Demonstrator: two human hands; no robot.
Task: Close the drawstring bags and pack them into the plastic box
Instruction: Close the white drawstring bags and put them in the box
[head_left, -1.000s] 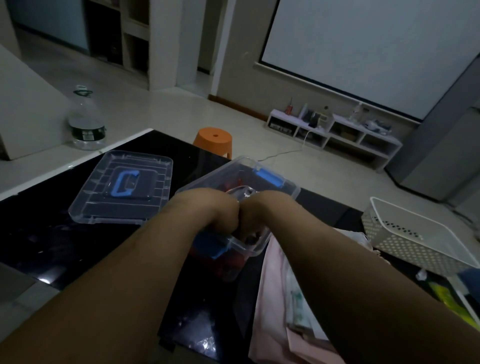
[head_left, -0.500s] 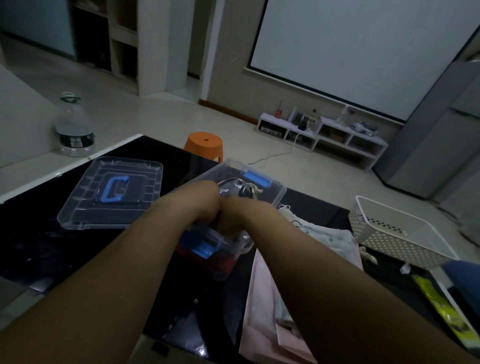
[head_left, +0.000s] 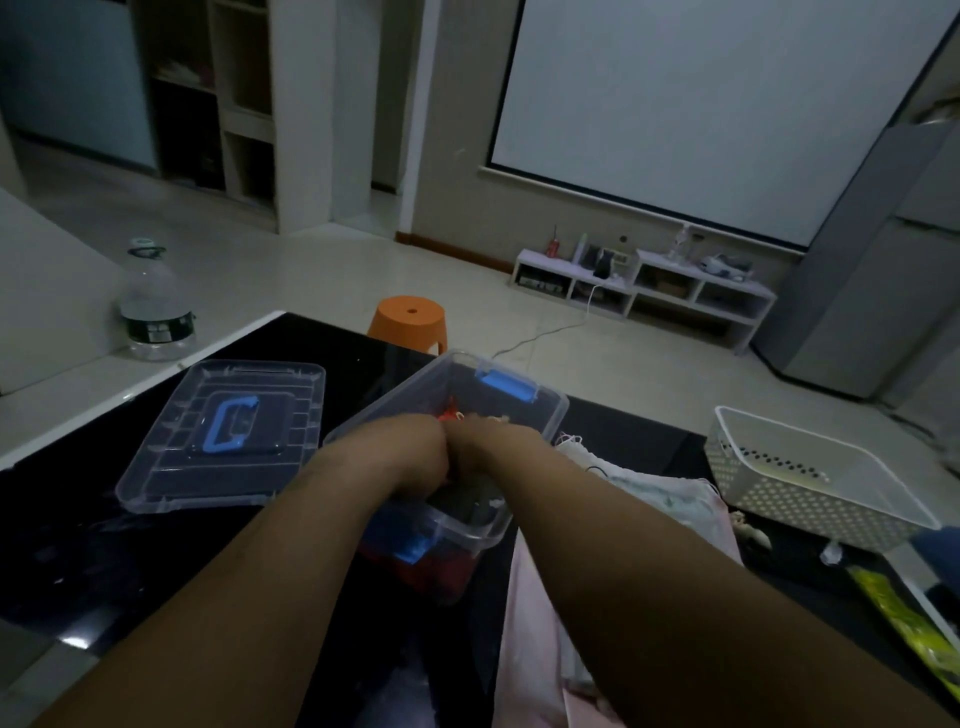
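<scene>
Pressing down into the plastic box (head_left: 545, 415) with left hand (head_left: 410, 452) and right hand (head_left: 483, 447) knuckle to knuckle (fingers hidden, grip impossible to tell), over a red bag (head_left: 448, 415). Resting on the black table (head_left: 78, 519); lid (head_left: 171, 467) just left, pink bags (head_left: 524, 597) near right, white basket (head_left: 810, 488) beyond.
</scene>
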